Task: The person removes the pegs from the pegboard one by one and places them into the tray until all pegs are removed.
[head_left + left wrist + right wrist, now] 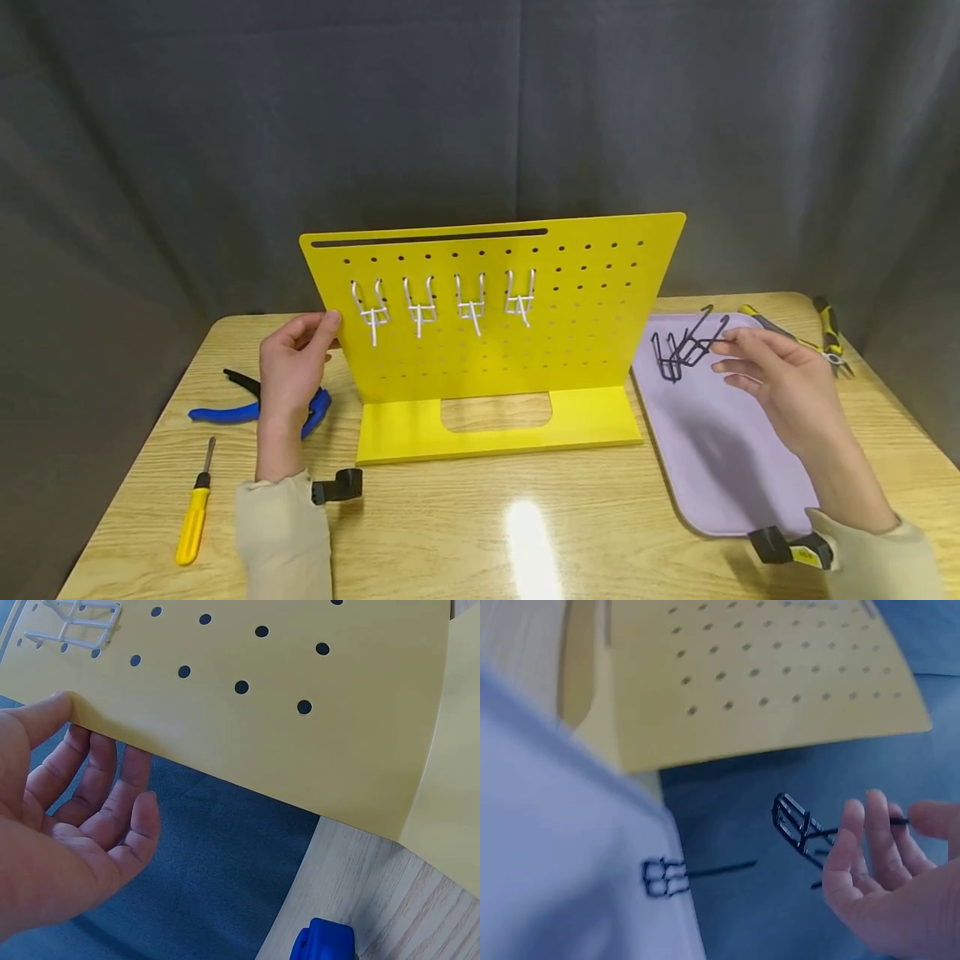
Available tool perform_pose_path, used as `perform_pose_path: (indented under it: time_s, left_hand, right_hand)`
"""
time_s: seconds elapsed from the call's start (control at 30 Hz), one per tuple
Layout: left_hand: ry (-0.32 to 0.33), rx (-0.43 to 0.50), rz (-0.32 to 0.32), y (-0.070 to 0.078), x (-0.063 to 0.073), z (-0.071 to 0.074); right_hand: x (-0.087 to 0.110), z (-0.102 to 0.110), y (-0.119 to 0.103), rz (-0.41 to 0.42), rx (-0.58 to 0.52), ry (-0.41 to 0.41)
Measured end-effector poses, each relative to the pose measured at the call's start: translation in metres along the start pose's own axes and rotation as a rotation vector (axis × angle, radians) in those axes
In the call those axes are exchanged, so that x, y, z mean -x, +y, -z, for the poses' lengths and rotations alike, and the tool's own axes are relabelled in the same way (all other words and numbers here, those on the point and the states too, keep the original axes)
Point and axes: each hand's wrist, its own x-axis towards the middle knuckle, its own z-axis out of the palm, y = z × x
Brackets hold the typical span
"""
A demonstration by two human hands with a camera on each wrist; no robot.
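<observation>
In the middle of the head view, a yellow pegboard point(498, 350) is standing on a wooden table point(420, 533), its panel rising from a flat base. Four white hooks point(375, 317) are hanging in one row across the panel's left and middle part, their prongs pointing forward.

At the board's left edge, the left hand point(296, 358) is gripping the panel, its thumb lying on the front face and its other fingers bending behind the edge. At the right of the frame, the right hand point(780, 375) is pinching the shaft of a black hook point(802, 841) between thumb and fingertips, the remaining fingers curving loosely. The hook is hovering over the upper part of a lilac tray point(697, 483). A second black hook point(655, 878) is lying near the tray's upper left edge, just beside the held one in the head view.

Behind the right hand, at the frame's right, pliers point(830, 329) are lying with their handles spread. At the left, a blue tool point(232, 414) is lying partly behind the left wrist, and a yellow screwdriver point(193, 521) is resting below it. A dark curtain point(450, 108) is filling the top of the frame.
</observation>
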Motion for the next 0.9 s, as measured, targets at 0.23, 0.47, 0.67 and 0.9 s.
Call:
perform_pose_path:
  time_s: [0.23, 0.47, 0.67, 0.9]
  left_hand:
    - [-0.003, 0.003, 0.003, -0.001, 0.000, -0.001]
    - [-0.002, -0.004, 0.006, 0.000, 0.000, 0.000]
    - [-0.016, -0.005, -0.001, 0.002, 0.002, 0.001]
    - [-0.013, -0.005, 0.004, 0.002, 0.002, 0.001]
  right_hand:
    - [-0.007, 0.023, 0.008, -0.081, 0.117, 0.122]
    - [-0.014, 0.044, 0.010, -0.140, 0.257, 0.162]
    - [-0.023, 0.064, 0.011, -0.199, 0.378, 0.086]
    - [-0.036, 0.084, 0.008, -0.297, 0.496, 0.027]
